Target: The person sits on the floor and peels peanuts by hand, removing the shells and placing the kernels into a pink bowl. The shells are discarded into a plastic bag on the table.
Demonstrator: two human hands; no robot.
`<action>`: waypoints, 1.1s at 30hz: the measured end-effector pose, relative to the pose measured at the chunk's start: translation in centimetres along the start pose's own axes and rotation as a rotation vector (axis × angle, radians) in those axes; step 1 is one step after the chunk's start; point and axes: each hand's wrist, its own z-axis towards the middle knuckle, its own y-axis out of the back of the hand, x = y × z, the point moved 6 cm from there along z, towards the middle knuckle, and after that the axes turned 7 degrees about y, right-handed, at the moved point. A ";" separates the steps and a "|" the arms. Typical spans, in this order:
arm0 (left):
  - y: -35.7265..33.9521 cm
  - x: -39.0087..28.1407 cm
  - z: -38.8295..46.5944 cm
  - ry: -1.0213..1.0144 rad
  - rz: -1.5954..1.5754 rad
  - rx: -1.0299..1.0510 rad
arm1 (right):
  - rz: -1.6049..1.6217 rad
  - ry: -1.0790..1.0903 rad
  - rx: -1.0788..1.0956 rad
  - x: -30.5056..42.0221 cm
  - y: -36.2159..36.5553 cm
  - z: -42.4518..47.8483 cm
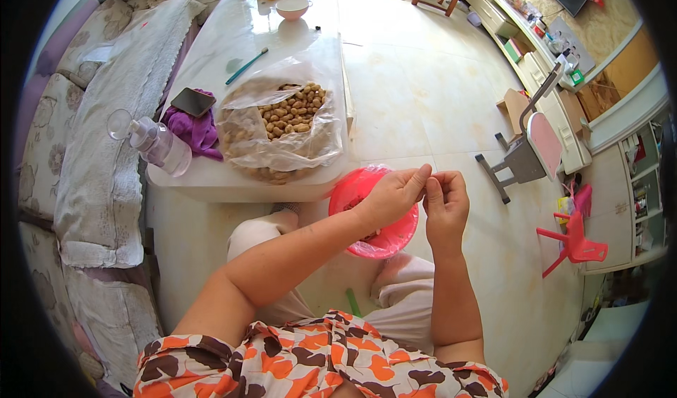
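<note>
My left hand and my right hand meet at the thumbs and fingertips, to the right of the table's near corner. Whatever may be pinched between the fingertips is hidden. Under my left wrist is a pink-red plastic basin lined with clear film, with small dark bits inside it. Ahead and to the left, an open clear plastic bag on the table holds many unshelled peanuts.
The pale table also carries a pump bottle, a phone on a purple cloth, a toothbrush and a bowl. A covered sofa runs along the left. Rightward stand a grey-and-pink chair and a small red chair.
</note>
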 end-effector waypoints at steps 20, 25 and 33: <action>-0.3 0.1 0.3 -0.072 0.069 0.049 | 0.045 -0.139 -0.024 -0.3 0.8 0.0; -0.6 -0.5 0.3 0.009 -0.174 0.069 | -0.140 0.029 0.053 0.4 0.8 0.1; 0.6 -0.2 -0.1 0.130 -0.172 -0.038 | -0.131 0.093 -0.034 0.6 0.6 -0.2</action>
